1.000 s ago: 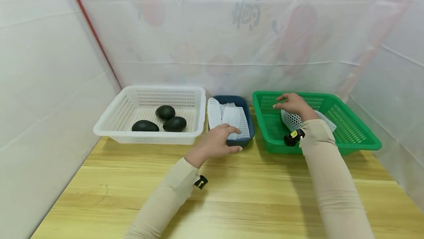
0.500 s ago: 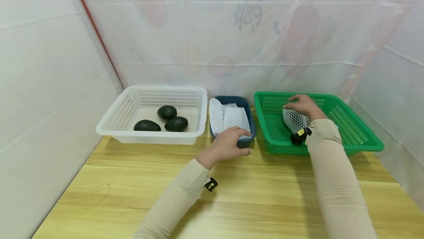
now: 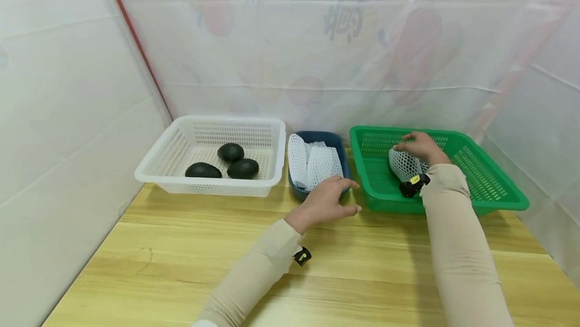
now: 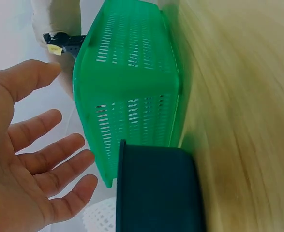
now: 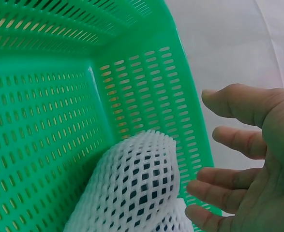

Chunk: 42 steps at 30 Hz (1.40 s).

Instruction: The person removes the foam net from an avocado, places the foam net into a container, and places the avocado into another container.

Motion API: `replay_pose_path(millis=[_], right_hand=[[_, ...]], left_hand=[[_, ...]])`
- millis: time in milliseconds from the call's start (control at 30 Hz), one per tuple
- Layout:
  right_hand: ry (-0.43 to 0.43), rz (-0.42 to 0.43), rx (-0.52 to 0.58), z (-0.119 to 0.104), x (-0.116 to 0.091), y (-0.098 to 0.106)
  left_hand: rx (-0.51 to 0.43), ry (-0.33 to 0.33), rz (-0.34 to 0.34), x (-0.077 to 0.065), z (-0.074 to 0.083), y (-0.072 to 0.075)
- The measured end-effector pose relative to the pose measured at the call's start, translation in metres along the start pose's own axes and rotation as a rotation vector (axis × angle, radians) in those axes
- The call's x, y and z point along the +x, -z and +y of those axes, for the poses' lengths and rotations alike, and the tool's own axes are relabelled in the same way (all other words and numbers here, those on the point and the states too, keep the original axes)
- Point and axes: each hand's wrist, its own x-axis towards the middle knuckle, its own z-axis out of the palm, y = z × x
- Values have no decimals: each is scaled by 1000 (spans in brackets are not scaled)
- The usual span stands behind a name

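Observation:
My right hand hovers over the green basket with its fingers relaxed and spread. Below it in the basket lies a dark fruit in a white foam net sleeve; the right wrist view shows the fingers apart from it. More white netting peeks out beside that sleeve. My left hand is at the front right corner of the dark blue bin, palm facing the green basket, fingers loosely spread and holding nothing. Folded white foam net sleeves fill the blue bin.
A white basket stands at the left, holding three dark avocados. All three containers line up along the back of the wooden table. White sheeting hangs behind and on both sides.
My left hand has moved right across the front of the blue bin. The right hand has shifted slightly right over the green basket, its fingers still free of the sleeve.

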Motion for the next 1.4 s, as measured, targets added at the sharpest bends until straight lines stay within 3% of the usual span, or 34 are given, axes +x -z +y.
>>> replay_pose_path(millis=[233,533,867,1267,1400], right_hand=[[-13,-7,17,7,7,1],[-20,26,-51,5,10,-2],[-46,15,-101,16,20,-16],[-145,-92,-276,17,17,-16],[-151,-134,-210,18,20,-17]], left_hand=[[-32,27,-15,5,2,-8],[68,65,-52,20,10,-18],[92,74,-19,26,19,-23],[72,146,33,33,23,-30],[62,148,35,35,24,-30]])
